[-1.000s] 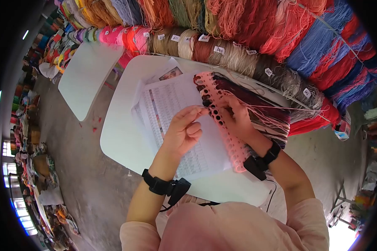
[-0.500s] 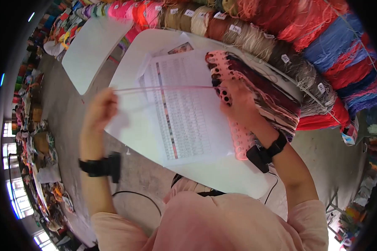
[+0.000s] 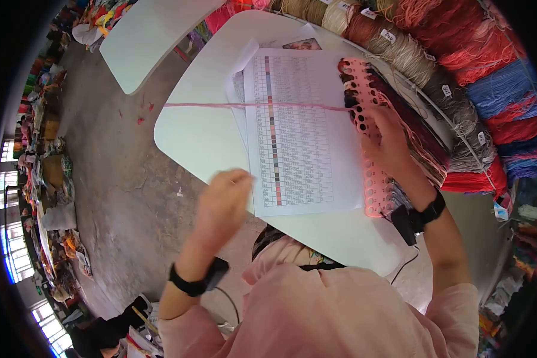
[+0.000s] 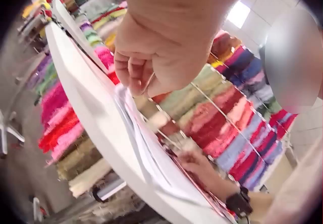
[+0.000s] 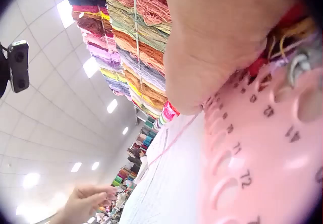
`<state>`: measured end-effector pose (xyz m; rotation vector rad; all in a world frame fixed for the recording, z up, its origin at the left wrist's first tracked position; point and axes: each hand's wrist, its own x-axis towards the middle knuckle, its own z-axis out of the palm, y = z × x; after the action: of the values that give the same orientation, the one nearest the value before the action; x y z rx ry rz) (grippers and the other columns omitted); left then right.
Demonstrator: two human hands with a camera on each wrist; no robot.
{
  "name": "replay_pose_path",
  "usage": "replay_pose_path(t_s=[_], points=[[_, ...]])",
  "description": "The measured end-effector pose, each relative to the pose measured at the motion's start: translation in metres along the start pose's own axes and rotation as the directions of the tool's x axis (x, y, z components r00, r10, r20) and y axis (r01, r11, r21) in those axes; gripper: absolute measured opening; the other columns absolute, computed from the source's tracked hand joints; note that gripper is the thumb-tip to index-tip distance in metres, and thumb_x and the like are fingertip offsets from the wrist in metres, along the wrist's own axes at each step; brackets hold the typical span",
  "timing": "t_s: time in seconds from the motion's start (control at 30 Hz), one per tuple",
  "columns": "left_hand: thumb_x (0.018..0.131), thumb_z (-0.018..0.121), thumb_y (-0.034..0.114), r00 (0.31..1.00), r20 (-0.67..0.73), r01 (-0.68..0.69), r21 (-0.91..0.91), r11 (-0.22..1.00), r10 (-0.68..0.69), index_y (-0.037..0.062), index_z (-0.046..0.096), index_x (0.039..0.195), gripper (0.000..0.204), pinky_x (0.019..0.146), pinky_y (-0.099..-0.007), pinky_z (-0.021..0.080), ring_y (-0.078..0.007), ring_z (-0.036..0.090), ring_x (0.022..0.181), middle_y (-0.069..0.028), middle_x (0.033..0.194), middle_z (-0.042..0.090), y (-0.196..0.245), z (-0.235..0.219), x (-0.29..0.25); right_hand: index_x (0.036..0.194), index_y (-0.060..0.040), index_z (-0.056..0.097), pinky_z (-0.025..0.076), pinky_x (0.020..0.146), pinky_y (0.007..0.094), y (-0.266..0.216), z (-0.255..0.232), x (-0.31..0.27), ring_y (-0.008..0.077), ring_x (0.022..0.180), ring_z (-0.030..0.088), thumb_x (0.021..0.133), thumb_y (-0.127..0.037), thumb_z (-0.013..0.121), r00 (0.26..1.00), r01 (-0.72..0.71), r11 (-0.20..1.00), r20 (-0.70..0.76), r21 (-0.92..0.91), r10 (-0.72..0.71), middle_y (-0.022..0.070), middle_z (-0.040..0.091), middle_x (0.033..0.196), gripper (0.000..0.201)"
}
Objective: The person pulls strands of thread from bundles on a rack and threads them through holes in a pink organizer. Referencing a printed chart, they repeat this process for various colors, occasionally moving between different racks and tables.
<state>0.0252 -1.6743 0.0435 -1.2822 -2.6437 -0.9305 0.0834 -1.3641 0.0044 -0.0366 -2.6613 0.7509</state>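
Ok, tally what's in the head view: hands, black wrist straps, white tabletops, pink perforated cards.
Hands: 2 (left hand, right hand)
Black wrist straps: 2 (left strap, right strap)
White tabletops: 2 (near tabletop, far tabletop)
Pink perforated card: 1
Total: 7

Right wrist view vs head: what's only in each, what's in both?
Only the right wrist view: the ceiling and a readable "72" on the card.

Only the head view: the floor and both black wristbands, left wristband and right wristband.

Both: the card, the pink thread, left hand, right hand, the white sheet and coloured yarn.
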Motion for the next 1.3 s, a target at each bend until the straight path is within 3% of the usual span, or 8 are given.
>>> replay_pose_path(t_s=[0.03, 0.07, 0.13, 0.37, 0.93, 1.3], points=[[0.071, 0.056, -0.003, 0.998, 0.048, 0.033, -0.063, 0.997, -0.03, 0.0013, 0.06, 0.088, 0.018, 0.064, -0.031, 0.045, -0.0268, 0.056, 0.075, -0.014, 0.084, 0.057, 0.009, 0.007, -0.006, 0.105, -0.0036, 0.047, 0.035, 0.084, 0.0397, 0.002, -0.002, -0.005, 0.0302, 0.098, 0.045, 0.066, -0.011, 0.059, 0.994, 0.096, 0.992, -0.042, -0.086, -0.1, 0.0127, 0.048, 0.105, 0.041], [0.07, 0.057, -0.004, 0.998, 0.05, 0.047, -0.096, 0.994, -0.042, 0.0011, 0.06, 0.088, 0.018, 0.063, -0.0312, 0.045, -0.0263, 0.055, 0.074, -0.0133, 0.083, 0.056, 0.013, 0.013, -0.013, 0.111, -0.0044, 0.046, 0.031, 0.088, 0.0409, 0.005, -0.003, -0.011, 0.0302, 0.105, 0.04, 0.067, -0.015, 0.06, 0.995, 0.103, 0.987, 0.025, -0.126, -0.1, 0.0116, 0.043, 0.114, 0.048], [0.069, 0.057, -0.005, 0.997, 0.055, 0.069, -0.164, 0.984, -0.061, 0.0009, 0.06, 0.088, 0.02, 0.062, -0.0317, 0.044, -0.0253, 0.054, 0.074, -0.0118, 0.081, 0.055, 0.015, 0.027, -0.027, 0.113, -0.0047, 0.045, 0.03, 0.089, 0.0411, 0.003, -0.002, -0.018, 0.0296, 0.106, 0.039, 0.067, -0.017, 0.06, 0.993, 0.114, 0.978, 0.051, -0.176, -0.107, 0.0109, 0.042, 0.115, 0.05], [0.063, 0.056, -0.004, 0.996, -0.005, 0.085, -0.085, 0.993, -0.086, 0.0008, 0.061, 0.09, 0.028, 0.063, -0.0314, 0.042, -0.0222, 0.051, 0.071, -0.0065, 0.079, 0.053, 0.019, 0.036, -0.037, 0.114, -0.006, 0.046, 0.028, 0.089, 0.0409, -0.007, -0.001, -0.018, 0.0291, 0.107, 0.038, 0.068, -0.023, 0.059, 0.993, 0.112, 0.959, 0.076, -0.262, -0.095, 0.0097, 0.041, 0.118, 0.051], [0.065, 0.056, 0.0, 0.998, 0.065, -0.012, 0.122, 0.992, 0.004, 0.0083, 0.06, 0.103, 0.039, 0.058, -0.0311, 0.03, -0.016, 0.044, 0.063, -0.0003, 0.068, 0.047, 0.024, 0.049, -0.035, 0.113, -0.0106, 0.047, 0.029, 0.09, 0.0411, -0.008, 0.001, -0.019, 0.0278, 0.109, 0.037, 0.068, -0.023, 0.056, 0.997, 0.063, 0.96, 0.068, -0.272, -0.046, 0.0064, 0.041, 0.118, 0.048], [0.063, 0.056, 0.0, 0.997, 0.073, -0.045, 0.1, 0.994, 0.038, 0.0075, 0.06, 0.101, 0.039, 0.056, -0.031, 0.029, -0.016, 0.043, 0.059, 0.0, 0.065, 0.045, 0.023, 0.048, -0.032, 0.113, -0.0115, 0.047, 0.029, 0.09, 0.0416, -0.007, 0.001, -0.019, 0.0271, 0.109, 0.036, 0.067, -0.023, 0.056, 0.997, 0.06, 0.961, 0.069, -0.27, -0.043, 0.0058, 0.04, 0.118, 0.048]])
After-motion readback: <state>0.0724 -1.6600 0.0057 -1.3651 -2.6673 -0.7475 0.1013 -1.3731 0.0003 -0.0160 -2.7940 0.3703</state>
